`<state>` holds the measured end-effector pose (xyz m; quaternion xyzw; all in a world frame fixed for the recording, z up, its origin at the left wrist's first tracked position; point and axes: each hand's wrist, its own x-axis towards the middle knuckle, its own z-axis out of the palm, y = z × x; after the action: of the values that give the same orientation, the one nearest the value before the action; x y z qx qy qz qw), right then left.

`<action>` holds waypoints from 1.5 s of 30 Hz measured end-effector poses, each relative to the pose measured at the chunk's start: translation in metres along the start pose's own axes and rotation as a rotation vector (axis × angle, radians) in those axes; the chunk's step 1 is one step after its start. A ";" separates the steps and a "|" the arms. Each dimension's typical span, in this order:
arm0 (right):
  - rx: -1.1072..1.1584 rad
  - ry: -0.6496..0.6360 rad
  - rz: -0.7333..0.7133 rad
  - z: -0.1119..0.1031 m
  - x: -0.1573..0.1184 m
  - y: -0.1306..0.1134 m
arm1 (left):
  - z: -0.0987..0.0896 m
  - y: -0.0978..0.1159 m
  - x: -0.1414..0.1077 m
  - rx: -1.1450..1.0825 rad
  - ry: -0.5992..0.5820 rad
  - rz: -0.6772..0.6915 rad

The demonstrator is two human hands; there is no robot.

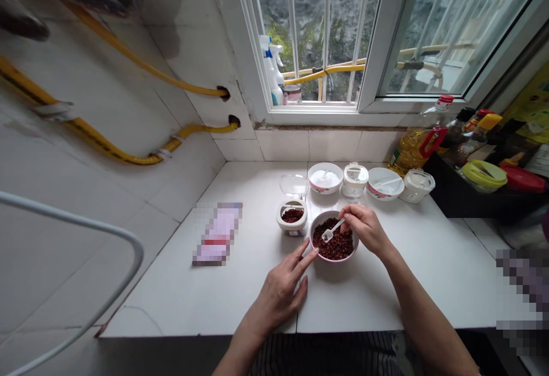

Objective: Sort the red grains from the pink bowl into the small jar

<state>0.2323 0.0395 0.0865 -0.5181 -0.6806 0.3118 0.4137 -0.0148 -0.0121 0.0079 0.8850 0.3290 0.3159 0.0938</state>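
A white bowl (315,221) full of dark red-brown dried spice stands on the counter. My right hand (364,227) pinches the handle of a small white spoon (327,235), whose scoop is over the spice and holds at most a few bits. My left hand (285,281) has its fingers spread, with fingertips at the bowl's left side. Just left of the bowl is a small jar (292,227), its clear lid (294,185) raised, partly filled with the same spice.
Behind stand a bowl of white granules (325,179), a lidded jar (355,179), another bowl with a spoon (385,184) and a second jar (417,186). An oil bottle (414,144) and a dark condiment rack (458,193) are at right. A blurred packet (218,233) lies left.
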 end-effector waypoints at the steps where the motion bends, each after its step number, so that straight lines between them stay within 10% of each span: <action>1: -0.021 -0.002 -0.021 0.000 0.000 0.001 | 0.000 0.000 0.000 0.000 0.001 0.001; 11: -0.088 -0.024 -0.057 0.004 0.001 0.004 | -0.002 0.002 0.002 -0.002 0.003 0.005; 23: 0.338 0.108 0.163 0.010 0.005 -0.001 | -0.001 0.000 0.001 0.007 0.009 0.009; 36: -0.275 0.162 -0.604 0.048 0.005 -0.024 | 0.001 -0.001 0.000 -0.022 -0.019 -0.015; 45: -0.131 0.193 -0.264 0.005 -0.004 -0.002 | -0.001 0.002 0.002 -0.043 0.001 -0.014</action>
<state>0.2270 0.0355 0.0851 -0.4775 -0.7188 0.1584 0.4797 -0.0134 -0.0128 0.0103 0.8802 0.3286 0.3226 0.1148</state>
